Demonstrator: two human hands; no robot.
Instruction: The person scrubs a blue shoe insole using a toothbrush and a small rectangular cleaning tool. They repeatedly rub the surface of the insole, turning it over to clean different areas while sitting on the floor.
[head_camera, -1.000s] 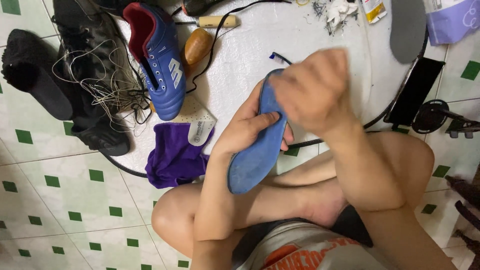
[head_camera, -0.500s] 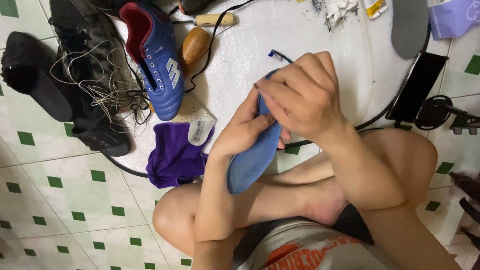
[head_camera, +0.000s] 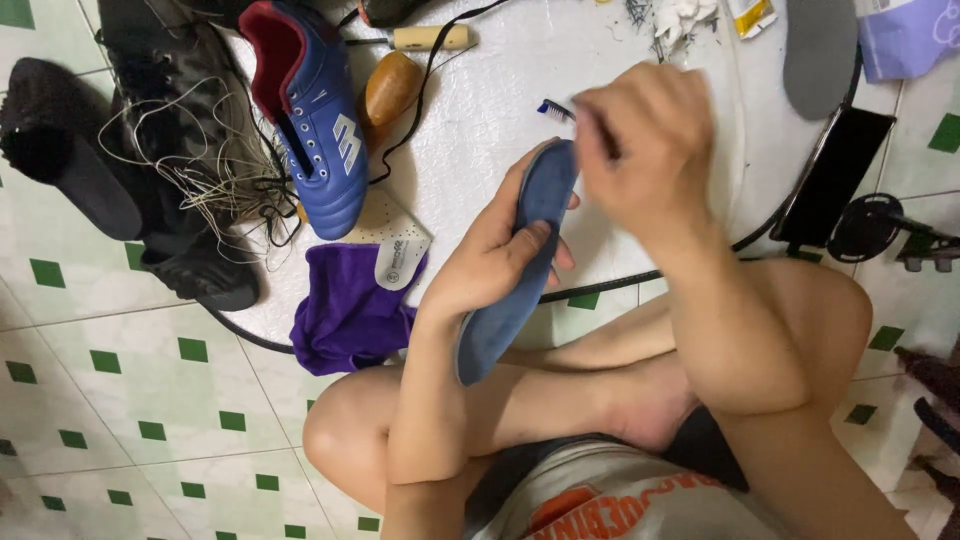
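White floor tiles with green squares lie under you. Your left hand (head_camera: 500, 262) has its fingers clamped around a blue foam insole (head_camera: 520, 262) held above your crossed legs. Your right hand (head_camera: 640, 150) pinches a small blue-bristled brush (head_camera: 555, 109) at the insole's tip. Beyond lies a blue football boot (head_camera: 310, 110).

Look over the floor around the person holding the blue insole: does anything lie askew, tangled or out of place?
Yes. A loose tangle of pale thread sprawls over the black shoes, and the blue football boot lies tipped across them. A crumpled purple cloth sits under a white insole. Nothing looks spilled.
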